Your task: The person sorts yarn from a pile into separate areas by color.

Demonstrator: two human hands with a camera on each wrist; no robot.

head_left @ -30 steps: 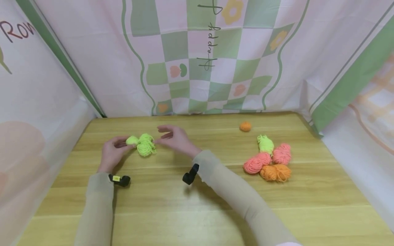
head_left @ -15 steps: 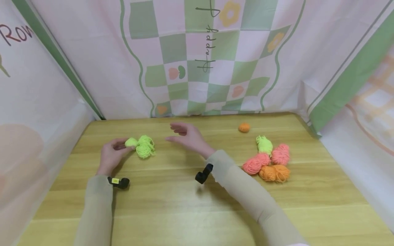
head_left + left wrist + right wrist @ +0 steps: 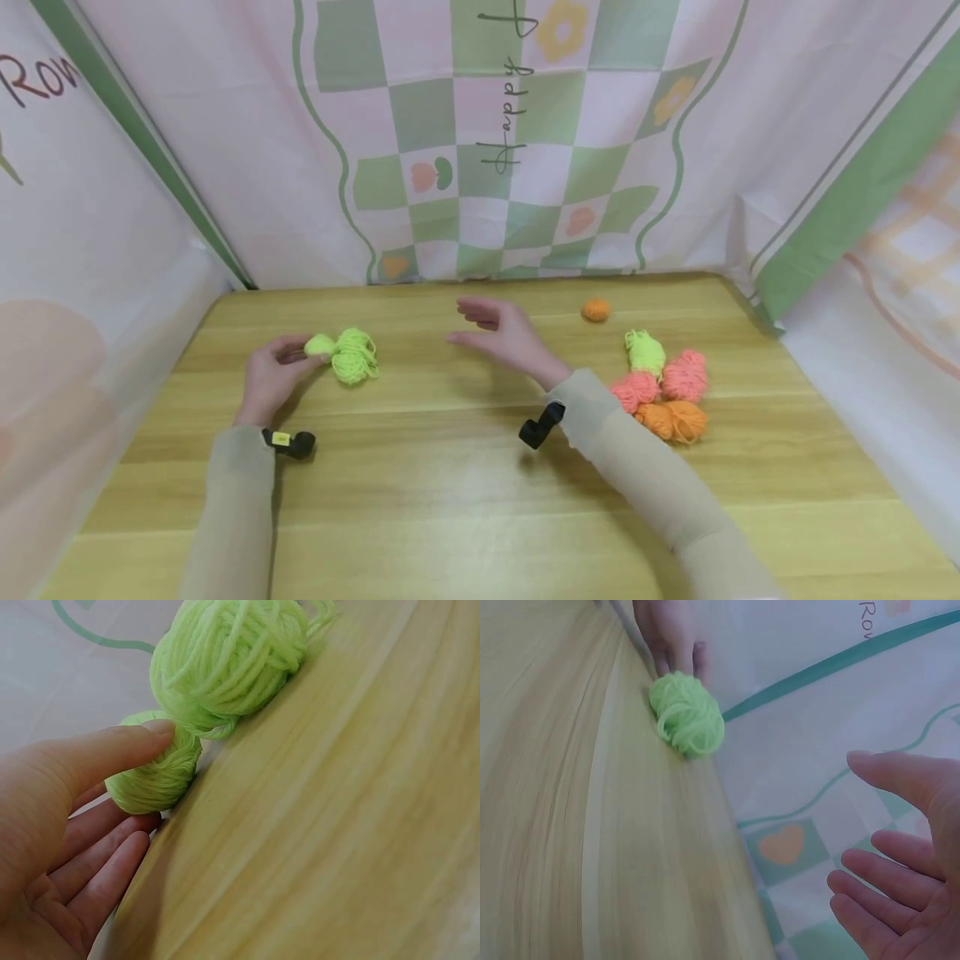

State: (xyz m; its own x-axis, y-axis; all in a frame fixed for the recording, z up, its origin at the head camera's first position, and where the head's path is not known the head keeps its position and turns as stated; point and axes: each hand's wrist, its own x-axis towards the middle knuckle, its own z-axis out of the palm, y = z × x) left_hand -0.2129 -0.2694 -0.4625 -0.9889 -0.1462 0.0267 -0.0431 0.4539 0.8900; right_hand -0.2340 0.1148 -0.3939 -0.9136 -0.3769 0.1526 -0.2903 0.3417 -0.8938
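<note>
Toward the table's (image 3: 420,500) far-left corner, the nearer left hand (image 3: 273,379) pinches the small lime ball (image 3: 319,344), the larger lime bundle (image 3: 356,357) just right of it, their line roughly along the far edge, while the right hand (image 3: 510,337), thumb and fingers apart, hangs well rightward, holding nothing.

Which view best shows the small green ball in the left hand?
Left wrist: the small green ball is close up, strands clear, partly behind the thumb. Head shows it tiny; right wrist, not discernibly.
</note>
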